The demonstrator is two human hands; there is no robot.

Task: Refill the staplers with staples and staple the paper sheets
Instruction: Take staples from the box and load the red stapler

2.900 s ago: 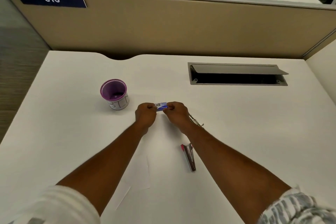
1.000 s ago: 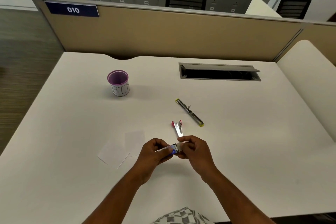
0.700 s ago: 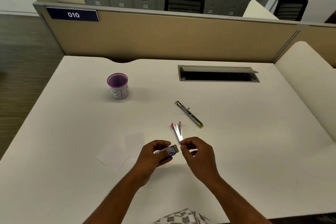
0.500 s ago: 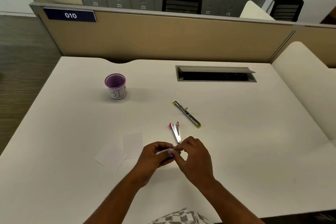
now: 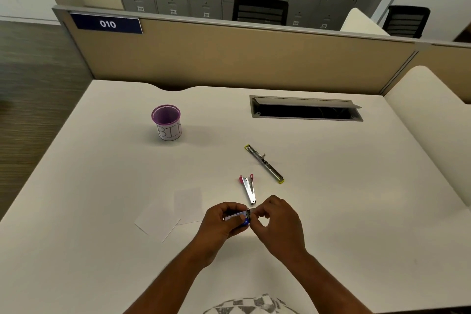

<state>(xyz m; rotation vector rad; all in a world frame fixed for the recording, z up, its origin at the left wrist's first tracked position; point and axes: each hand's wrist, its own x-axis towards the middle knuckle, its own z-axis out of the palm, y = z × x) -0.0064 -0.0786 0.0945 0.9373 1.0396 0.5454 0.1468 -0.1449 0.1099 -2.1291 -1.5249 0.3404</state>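
The left hand [image 5: 221,222] curls round a small blue staple box [image 5: 238,217], holding it just above the desk [image 5: 344,211] near the front middle. The right hand [image 5: 277,224] meets it from the right, thumb and forefinger pinched at the box's open end; whether they hold staples is too small to tell.

Just beyond the hands lies the pink stapler [image 5: 247,188], splayed open, its silver tip almost touching the right fingers. Farther back and to the right lies the yellow stapler [image 5: 264,164], opened out flat in a long diagonal line. The two staplers are near each other but apart.

Left of the left hand, two paper sheets [image 5: 173,211] lie flat and overlapping, white on white, their edges hard to trace.

A purple cup [image 5: 167,122] marked BIN stands well back on the left. A cable slot [image 5: 305,108] with its lid raised sits at the back right, before the partition [image 5: 242,56]. Bare desk spreads wide to either side of the hands. Both forearms are cut off by the bottom edge.
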